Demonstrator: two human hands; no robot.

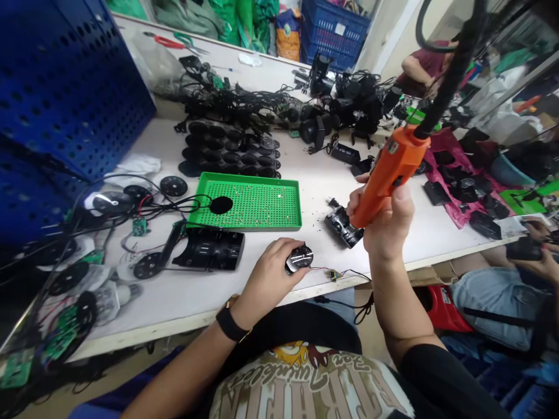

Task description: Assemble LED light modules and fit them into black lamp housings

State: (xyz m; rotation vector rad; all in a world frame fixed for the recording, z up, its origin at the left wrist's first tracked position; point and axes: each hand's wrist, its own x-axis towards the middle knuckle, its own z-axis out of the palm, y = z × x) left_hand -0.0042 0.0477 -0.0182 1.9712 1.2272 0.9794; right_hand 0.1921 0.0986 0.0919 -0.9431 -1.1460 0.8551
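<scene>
My left hand [273,273] is closed around a small round black disc-shaped part [300,257] near the table's front edge. Thin wires run from that part to a small circuit board [333,274] lying to its right. In my right hand [390,218] is an orange electric screwdriver [391,174], held upright with its cable rising from the top. The tool's lower end is hidden behind my fingers. Just left of it lies an open black plastic housing [343,227]. Another black housing half [209,250] rests left of my left hand.
A green perforated tray [298,203] holding small screws sits in front of me. Stacked black round parts [229,154] and tangled cables lie behind it. Blue crates [74,87] stand at left. Wired boards [63,334] crowd the left edge. Other people sit at the right.
</scene>
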